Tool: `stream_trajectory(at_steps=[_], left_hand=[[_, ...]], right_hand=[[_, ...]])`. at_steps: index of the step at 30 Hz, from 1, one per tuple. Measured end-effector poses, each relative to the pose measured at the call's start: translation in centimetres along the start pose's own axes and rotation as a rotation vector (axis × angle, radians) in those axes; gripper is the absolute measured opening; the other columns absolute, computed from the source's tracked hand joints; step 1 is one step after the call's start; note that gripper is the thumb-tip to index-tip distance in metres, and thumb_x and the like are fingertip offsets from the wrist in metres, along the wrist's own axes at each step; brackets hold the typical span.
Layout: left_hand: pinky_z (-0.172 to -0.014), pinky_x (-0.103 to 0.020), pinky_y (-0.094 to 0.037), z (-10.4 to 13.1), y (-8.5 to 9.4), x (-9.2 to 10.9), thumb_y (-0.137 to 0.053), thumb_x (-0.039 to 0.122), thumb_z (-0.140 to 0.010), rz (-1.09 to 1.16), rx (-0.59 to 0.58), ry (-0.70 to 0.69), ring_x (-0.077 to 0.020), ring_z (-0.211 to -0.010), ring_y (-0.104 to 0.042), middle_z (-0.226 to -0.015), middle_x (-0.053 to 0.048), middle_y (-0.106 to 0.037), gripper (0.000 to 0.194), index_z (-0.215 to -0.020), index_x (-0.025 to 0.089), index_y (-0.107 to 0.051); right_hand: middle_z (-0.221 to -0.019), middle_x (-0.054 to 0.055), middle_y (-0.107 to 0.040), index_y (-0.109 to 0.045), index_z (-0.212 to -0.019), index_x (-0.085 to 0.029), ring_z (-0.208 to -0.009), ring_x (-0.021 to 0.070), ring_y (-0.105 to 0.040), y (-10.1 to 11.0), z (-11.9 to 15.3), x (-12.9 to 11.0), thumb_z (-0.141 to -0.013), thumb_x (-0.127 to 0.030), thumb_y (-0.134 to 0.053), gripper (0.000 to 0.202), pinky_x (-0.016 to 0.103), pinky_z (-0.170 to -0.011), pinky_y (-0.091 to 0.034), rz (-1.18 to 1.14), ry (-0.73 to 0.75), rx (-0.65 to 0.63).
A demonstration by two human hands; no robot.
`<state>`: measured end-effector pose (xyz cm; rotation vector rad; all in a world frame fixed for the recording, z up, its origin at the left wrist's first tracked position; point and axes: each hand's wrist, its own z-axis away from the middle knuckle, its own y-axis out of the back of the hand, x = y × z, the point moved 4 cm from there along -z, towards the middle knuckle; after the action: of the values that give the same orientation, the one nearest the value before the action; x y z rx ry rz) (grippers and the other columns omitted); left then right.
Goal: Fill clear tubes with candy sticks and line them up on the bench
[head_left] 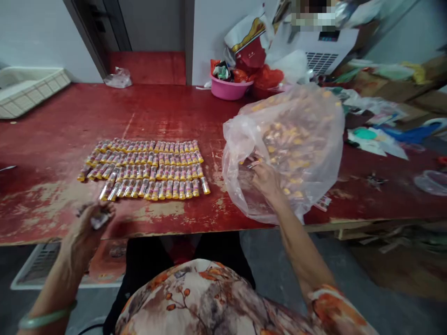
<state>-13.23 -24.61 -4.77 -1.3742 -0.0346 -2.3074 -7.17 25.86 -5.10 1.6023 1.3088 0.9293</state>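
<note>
Several small yellow-capped tubes (146,167) lie in neat rows on the worn red table (70,121). My left hand (91,222) hovers at the table's front edge, just below the rows' left end, closed around a few small tubes. My right hand (264,179) reaches into the mouth of a large clear plastic bag (296,144) full of the same tubes and pinches one or two between its fingers. The bag lies on the table to the right of the rows.
A white plastic basket (28,88) stands at the back left. A pink basin (228,88), red bags and a white appliance (324,46) crowd the back. Loose wrappers and clutter (377,130) cover the table's right end.
</note>
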Motion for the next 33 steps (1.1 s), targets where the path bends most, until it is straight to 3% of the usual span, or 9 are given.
stream_trajectory(at_steps=[2, 5, 8, 12, 15, 18, 21, 26, 33], left_hand=[[-0.067, -0.027, -0.060, 1.9, -0.9, -2.9, -0.040, 0.001, -0.087, 0.063, -0.061, 0.145, -0.0145, -0.073, -0.067, -0.078, -0.003, -0.070, 0.022, -0.083, 0.013, -0.058], [-0.066, -0.035, -0.062, 5.0, -3.1, -6.4, -0.047, 0.000, -0.082, 0.025, -0.220, 0.269, -0.0231, -0.078, -0.070, -0.090, -0.014, -0.071, 0.021, -0.094, 0.009, -0.061], [-0.069, -0.036, -0.062, 7.4, -5.5, -7.9, -0.057, 0.002, -0.080, -0.025, -0.385, 0.237, -0.0231, -0.073, -0.071, -0.088, -0.015, -0.072, 0.018, -0.096, 0.007, -0.063], [-0.067, -0.032, -0.061, 8.8, -7.7, -8.6, -0.066, 0.006, -0.076, -0.013, -0.441, 0.243, -0.0213, -0.069, -0.070, -0.080, -0.014, -0.072, 0.009, -0.086, 0.006, -0.066], [-0.065, -0.031, -0.061, 9.3, -8.8, -9.0, -0.076, 0.014, -0.070, 0.032, -0.491, 0.248, -0.0216, -0.069, -0.070, -0.082, -0.013, -0.071, 0.019, -0.084, 0.006, -0.066], [-0.061, -0.029, -0.059, 9.5, -9.6, -9.5, -0.085, 0.017, -0.056, 0.063, -0.499, 0.214, -0.0195, -0.065, -0.068, -0.077, -0.010, -0.070, 0.034, -0.082, 0.008, -0.066], [-0.060, -0.027, -0.057, 9.3, -10.3, -9.9, -0.089, 0.017, -0.049, 0.091, -0.482, 0.159, -0.0157, -0.062, -0.065, -0.074, -0.006, -0.068, 0.042, -0.083, 0.009, -0.066], [-0.058, -0.024, -0.054, 9.4, -10.7, -11.0, -0.088, 0.022, -0.053, 0.072, -0.525, 0.153, -0.0120, -0.060, -0.060, -0.070, -0.001, -0.064, 0.036, -0.079, 0.011, -0.065], [-0.061, -0.025, -0.054, 9.3, -9.9, -11.6, -0.085, 0.028, -0.059, 0.064, -0.516, 0.219, -0.0137, -0.065, -0.063, -0.078, -0.004, -0.067, 0.034, -0.083, 0.012, -0.068]], right_hand=[[-0.111, 0.017, -0.061, -0.063, -0.106, -0.008, -0.101, 0.0265, -0.058, -1.9, -1.9, 1.6, -0.080, -0.003, -0.041, 0.034, 0.034, -0.081, -0.047, 0.113, 0.000, -0.143], [-0.124, 0.021, -0.054, -0.062, -0.110, -0.008, -0.100, 0.0292, -0.058, -3.5, -3.4, 1.7, -0.083, -0.005, -0.038, 0.036, 0.036, -0.075, -0.048, 0.132, 0.028, -0.179], [-0.126, 0.028, -0.048, -0.062, -0.107, -0.006, -0.093, 0.0316, -0.059, -4.2, -3.9, 1.8, -0.087, -0.008, -0.034, 0.035, 0.039, -0.069, -0.048, 0.146, -0.004, -0.188], [-0.129, 0.028, -0.045, -0.061, -0.107, -0.007, -0.100, 0.0331, -0.057, -3.5, -3.9, 2.3, -0.086, -0.012, -0.037, 0.033, 0.041, -0.072, -0.047, 0.109, -0.009, -0.153], [-0.115, 0.022, -0.057, -0.060, -0.110, -0.008, -0.094, 0.0288, -0.058, -0.9, -1.9, 1.0, -0.085, -0.022, -0.045, 0.032, 0.039, -0.076, -0.047, -0.139, -0.063, 0.060], [-0.089, 0.009, -0.064, -0.056, -0.119, -0.014, -0.067, 0.0184, -0.057, 2.2, 2.5, -2.6, -0.086, -0.033, -0.050, 0.038, 0.030, -0.060, -0.047, -0.650, -0.161, 0.284], [-0.084, 0.003, -0.066, -0.065, -0.105, -0.021, -0.063, 0.0155, -0.058, 3.4, 6.6, -8.9, -0.081, -0.033, -0.063, 0.027, 0.025, -0.054, -0.045, -1.345, -0.176, 0.066], [-0.060, -0.001, -0.062, -0.068, -0.079, -0.019, -0.052, 0.0147, -0.059, 2.8, 9.0, -18.5, -0.077, -0.036, -0.068, 0.017, 0.024, -0.052, -0.048, -1.593, -0.251, -0.419], [-0.051, -0.004, -0.055, -0.060, -0.061, -0.017, -0.044, 0.0130, -0.057, 1.1, 8.0, -20.7, -0.069, -0.026, -0.068, 0.014, 0.022, -0.046, -0.044, -1.666, -0.267, -0.552]])
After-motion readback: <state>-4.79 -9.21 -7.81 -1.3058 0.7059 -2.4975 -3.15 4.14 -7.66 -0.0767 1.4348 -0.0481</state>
